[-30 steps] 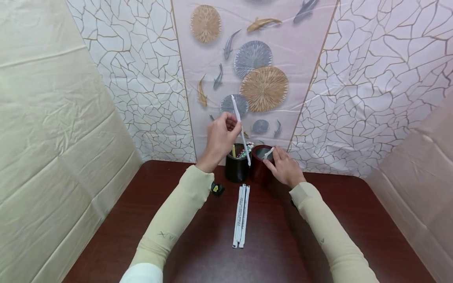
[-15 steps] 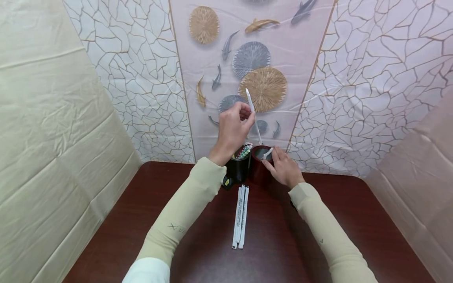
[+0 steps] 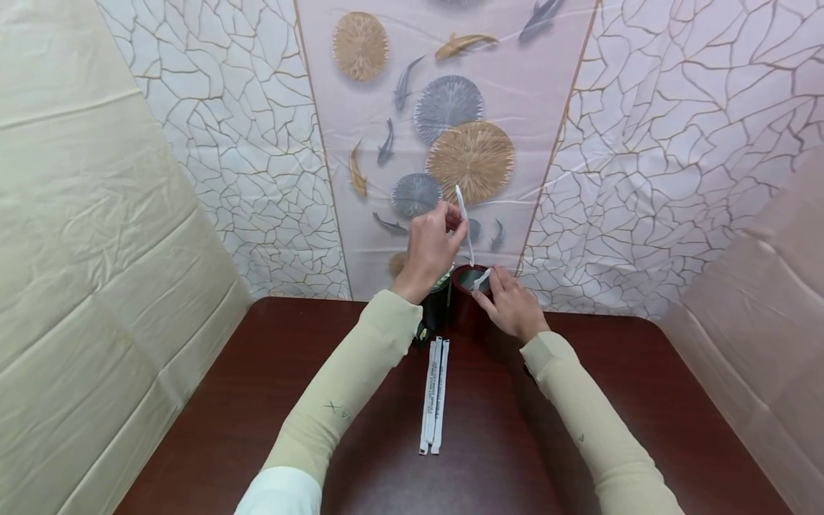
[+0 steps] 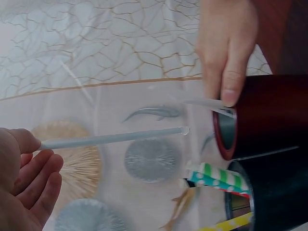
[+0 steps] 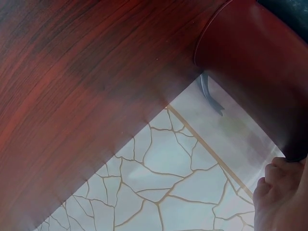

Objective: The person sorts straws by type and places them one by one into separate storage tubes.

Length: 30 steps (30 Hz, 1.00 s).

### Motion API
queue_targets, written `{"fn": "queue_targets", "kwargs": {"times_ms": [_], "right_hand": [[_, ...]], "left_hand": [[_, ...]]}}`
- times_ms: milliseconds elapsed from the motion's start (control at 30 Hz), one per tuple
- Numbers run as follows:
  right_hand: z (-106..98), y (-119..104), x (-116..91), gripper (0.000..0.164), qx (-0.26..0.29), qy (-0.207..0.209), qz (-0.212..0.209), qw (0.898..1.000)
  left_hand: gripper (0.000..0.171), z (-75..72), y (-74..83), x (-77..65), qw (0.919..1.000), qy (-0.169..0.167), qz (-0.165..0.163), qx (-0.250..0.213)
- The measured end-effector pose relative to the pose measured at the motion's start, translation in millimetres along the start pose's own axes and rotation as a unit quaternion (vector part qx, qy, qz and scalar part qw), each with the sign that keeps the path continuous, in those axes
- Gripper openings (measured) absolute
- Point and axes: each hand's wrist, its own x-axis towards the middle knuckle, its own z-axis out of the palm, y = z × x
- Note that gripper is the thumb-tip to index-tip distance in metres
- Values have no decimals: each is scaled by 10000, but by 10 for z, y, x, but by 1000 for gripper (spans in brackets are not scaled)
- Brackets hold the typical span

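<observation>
My left hand (image 3: 434, 239) pinches a white wrapped straw (image 4: 120, 138) between thumb and index finger. Its other fingers are loosely bent. The straw stands nearly upright in the head view, its lower tip right at the mouth of a dark red cylindrical cup (image 3: 468, 307). My right hand (image 3: 515, 304) holds that cup at its rim, thumb on the near side and fingers on the far side. Another white wrapped straw (image 3: 479, 281) leans in the cup beside those fingers. In the right wrist view, curled fingers (image 5: 276, 183) show at the cup's rim; the rest is cut off.
A black cup (image 4: 279, 187) with colourful patterned straws (image 4: 219, 178) stands against the red one, partly hidden by my left arm in the head view. Several white wrapped straws (image 3: 434, 397) lie side by side on the dark wooden table (image 3: 515, 443). A patterned cloth (image 3: 360, 236) hangs behind.
My left hand has moved right, carrying the straw from over the black cup to over the red cup, then dipped slightly. The right hand stays at the red cup's rim.
</observation>
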Motion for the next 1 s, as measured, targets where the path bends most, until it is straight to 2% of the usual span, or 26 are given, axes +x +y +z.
{"fn": "queue_targets", "kwargs": {"times_ms": [67,133,233,300,367,567,733,900,1000], "right_hand": [[6,-13,7,86,20,-62,-23,10000],[5,-29,8,86,41,-92,-60,9999],[5,-43,8,86,31,-120,-69,9999],[0,-46,7,86,7,-160,-47,9999],[-7,-46,9,85,-1,-186,-13,9998],[-31,-32,12,85,-29,-159,44,9999],[-25,-17,0,86,11,-205,67,9998],[-26,-5,-13,87,60,-231,86,9997],[-33,0,-13,87,76,-232,89,9997]], "left_hand": [[10,44,-47,-18,9996,-183,-79,185],[16,77,-88,-43,9971,-600,-150,444],[28,99,-138,-91,9866,-1388,-143,842],[33,94,-167,-134,9805,-1728,-94,926],[32,77,-197,-178,9797,-1799,-67,884],[24,-32,-281,-306,9832,-1613,-94,848],[21,-150,-323,-404,9767,-1776,-308,1163],[19,-245,-375,-498,9693,-2135,-690,1005],[28,-267,-440,-559,9643,-2329,-780,987]]}}
